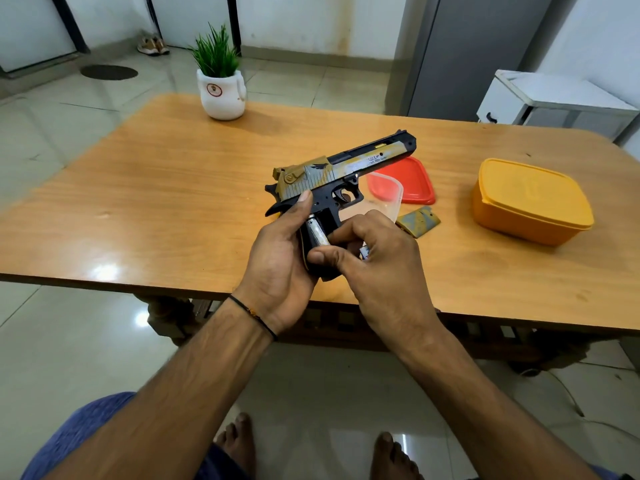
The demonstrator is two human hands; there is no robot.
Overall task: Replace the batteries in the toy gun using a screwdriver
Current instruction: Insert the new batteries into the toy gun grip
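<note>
The left hand grips the handle of the toy gun from the left, fingers wrapped round behind it and the thumb lying straight up along the black frame just below the slide. The gun is held above the middle of the table, nearer its front edge than its back edge, with the barrel pointing toward the far right corner. The side of the handle is open, and a silver battery sits in the slot, its upper end close to the left thumb.

The right hand comes in from the right with its fingers curled. Its thumb presses on the lower end of the battery and the index finger hooks against the handle's right side, so the battery lies between the two hands. A small white thing shows inside the curled right fingers (too hidden to name).

On the table to the right of the gun lies the yellow-grey handle cover, just beside a clear tub resting on a red lid. A yellow box stands toward the right edge, and a potted plant at the back edge.
</note>
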